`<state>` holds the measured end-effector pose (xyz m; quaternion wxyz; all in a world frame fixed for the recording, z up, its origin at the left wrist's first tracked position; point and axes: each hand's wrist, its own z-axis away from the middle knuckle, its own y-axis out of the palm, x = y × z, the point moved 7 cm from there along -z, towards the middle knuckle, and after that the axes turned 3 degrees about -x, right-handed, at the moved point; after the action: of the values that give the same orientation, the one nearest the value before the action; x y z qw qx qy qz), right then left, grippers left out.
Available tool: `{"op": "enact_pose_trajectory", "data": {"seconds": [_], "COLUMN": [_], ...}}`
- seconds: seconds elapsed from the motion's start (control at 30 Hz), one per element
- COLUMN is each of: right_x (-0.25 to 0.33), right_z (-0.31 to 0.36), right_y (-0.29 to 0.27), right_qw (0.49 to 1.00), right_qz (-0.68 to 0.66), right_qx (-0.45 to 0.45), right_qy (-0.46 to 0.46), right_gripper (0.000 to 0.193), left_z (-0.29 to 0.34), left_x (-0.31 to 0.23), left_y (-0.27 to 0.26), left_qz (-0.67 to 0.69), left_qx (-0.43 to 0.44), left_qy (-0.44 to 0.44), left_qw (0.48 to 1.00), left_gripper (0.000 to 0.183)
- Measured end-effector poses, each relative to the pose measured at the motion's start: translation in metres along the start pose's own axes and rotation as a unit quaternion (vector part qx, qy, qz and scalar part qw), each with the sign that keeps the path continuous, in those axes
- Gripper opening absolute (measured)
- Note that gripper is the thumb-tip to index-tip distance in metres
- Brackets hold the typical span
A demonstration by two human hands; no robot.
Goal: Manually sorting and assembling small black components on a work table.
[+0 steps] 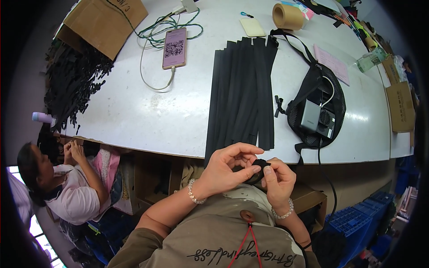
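Apparently midway through fine fingertip work on a small black piece (pixel 261 162), held up just off the near edge of the tabletop (pixel 178 111), close to the near ends of the long black strips (pixel 239 89). With the left hand (pixel 228 166), pressing at the piece's left side with the thumb, forefinger stretched out above (cannot tell whether truly pinching or only bracing there). With the right hand (pixel 280 182), pinching the other side between thumb and forefinger. Judging by the pose, at a step of shaping, threading or straightening, too small and too covered by fingertips to tell which. Visible also as a dark curve below the fingers, perhaps part of the same piece, perhaps not.

For the next move, probably best to hold the right pinch firm and shift only the left thumb, without letting the piece slip past the near edge toward the lap. If putting down on the tabletop, wise to stay near that edge, between the strips and the black mesh bag (pixel 339 105) toward the right edge.
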<state>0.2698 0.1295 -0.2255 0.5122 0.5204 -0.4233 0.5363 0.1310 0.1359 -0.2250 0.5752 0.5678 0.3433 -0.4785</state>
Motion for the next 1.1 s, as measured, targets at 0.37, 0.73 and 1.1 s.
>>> {"op": "enact_pose_trajectory", "data": {"seconds": [0.37,0.73,1.1], "right_x": [0.003,0.028,0.001], "right_z": [0.0,0.003,0.007], "right_y": [-0.004,-0.001,-0.004], "right_qw": [0.998,0.965,0.998], "right_qz": [0.0,0.159,-0.016], "right_qx": [-0.053,-0.034,-0.053], "right_qy": [-0.027,-0.206,-0.039], "right_gripper": [0.013,0.018,0.017], "left_z": [0.004,0.009,0.007], "left_x": [-0.002,-0.003,-0.003], "left_y": [-0.006,-0.004,-0.005], "left_qz": [-0.045,-0.051,-0.057], "left_qx": [-0.037,-0.039,-0.021], "left_qy": [0.036,0.111,0.12], "left_qw": [0.998,0.992,0.991], "left_gripper": [0.027,0.029,0.032]}}
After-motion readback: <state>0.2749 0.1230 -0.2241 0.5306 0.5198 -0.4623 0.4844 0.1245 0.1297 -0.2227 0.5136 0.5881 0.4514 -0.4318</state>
